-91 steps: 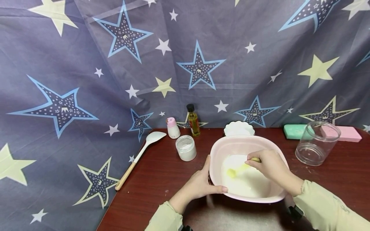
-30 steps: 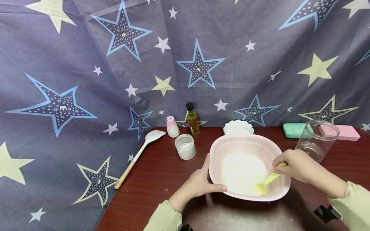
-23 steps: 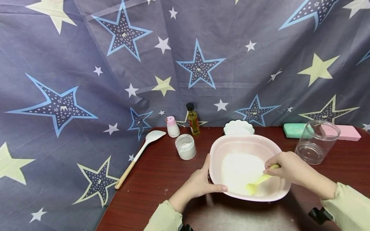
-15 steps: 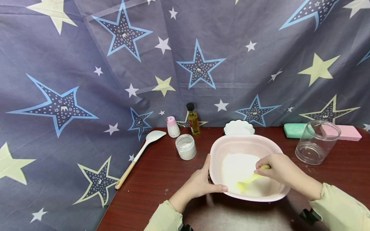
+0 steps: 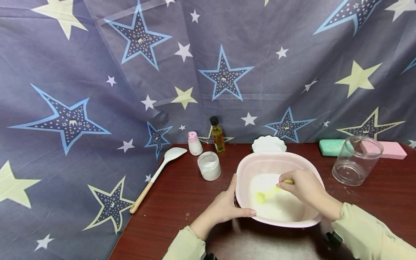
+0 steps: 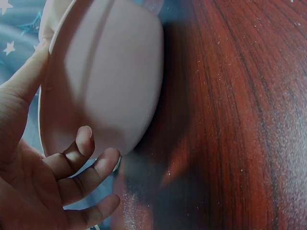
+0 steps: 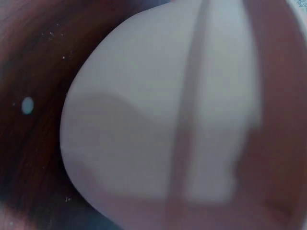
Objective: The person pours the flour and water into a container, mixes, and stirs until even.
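A pink basin (image 5: 243,169) with white contents (image 5: 276,211) stands on the table at the centre right of the head view. My left hand (image 5: 219,209) holds its left side, thumb over the near rim; in the left wrist view several fingertips (image 6: 85,133) curl at the outer wall. Inside the basin, my right hand (image 5: 303,186) pinches the handle of a yellow spoon (image 5: 260,197), whose head dips into the white contents towards the left. The right wrist view shows mostly the basin's outer wall (image 7: 129,129); the right hand is hidden there.
Behind the basin is a scalloped white dish (image 5: 269,143). To the left stand a white jar (image 5: 209,167), a pink-capped shaker (image 5: 195,144), an oil bottle (image 5: 218,137) and a long-handled white spatula (image 5: 159,171). A clear container (image 5: 354,166) and green (image 5: 329,148) and pink blocks (image 5: 391,150) sit right.
Over the last second my right hand has swept the spoon from the basin's right side to the left through the white contents. My left hand has stayed on the rim.
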A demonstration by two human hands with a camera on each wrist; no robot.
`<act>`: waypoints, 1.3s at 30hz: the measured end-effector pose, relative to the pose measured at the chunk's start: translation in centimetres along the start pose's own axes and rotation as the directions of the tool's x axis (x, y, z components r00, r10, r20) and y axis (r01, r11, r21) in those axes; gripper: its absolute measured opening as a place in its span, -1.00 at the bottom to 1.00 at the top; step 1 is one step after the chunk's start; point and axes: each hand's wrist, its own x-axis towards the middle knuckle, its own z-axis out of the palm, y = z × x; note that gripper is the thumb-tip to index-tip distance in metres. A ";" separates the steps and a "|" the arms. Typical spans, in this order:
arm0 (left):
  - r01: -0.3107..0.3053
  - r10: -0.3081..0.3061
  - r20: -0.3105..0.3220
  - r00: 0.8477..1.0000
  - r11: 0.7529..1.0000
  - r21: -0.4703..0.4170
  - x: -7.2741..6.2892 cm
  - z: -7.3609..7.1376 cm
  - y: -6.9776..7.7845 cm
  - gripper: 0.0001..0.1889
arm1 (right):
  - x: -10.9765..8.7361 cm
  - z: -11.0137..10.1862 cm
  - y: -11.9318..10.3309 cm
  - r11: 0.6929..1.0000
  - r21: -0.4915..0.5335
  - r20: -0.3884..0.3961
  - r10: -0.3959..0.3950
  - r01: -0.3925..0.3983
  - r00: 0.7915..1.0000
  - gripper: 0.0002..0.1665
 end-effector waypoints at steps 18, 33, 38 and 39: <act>-0.040 0.040 -0.011 0.999 0.999 -0.009 0.1 0.1 -0.3 0.33 | 0.4 -0.5 1.3 0.971 -0.063 -0.039 0.228 -0.230 0.973 -0.92; -0.051 0.051 -0.006 0.999 0.998 -0.025 0.2 0.0 -0.4 0.32 | -0.5 -2.5 4.2 0.966 -0.046 -0.112 0.247 -0.254 0.962 -0.92; -0.057 0.057 -0.010 0.998 0.998 -0.027 0.2 0.0 -0.5 0.32 | -1.4 -3.5 4.8 0.966 -0.063 -0.130 0.242 -0.251 0.962 -0.91; -0.057 0.057 -0.009 0.998 0.998 -0.028 0.2 0.0 -0.5 0.32 | -1.6 -3.7 4.9 0.966 -0.069 -0.132 0.238 -0.248 0.962 -0.91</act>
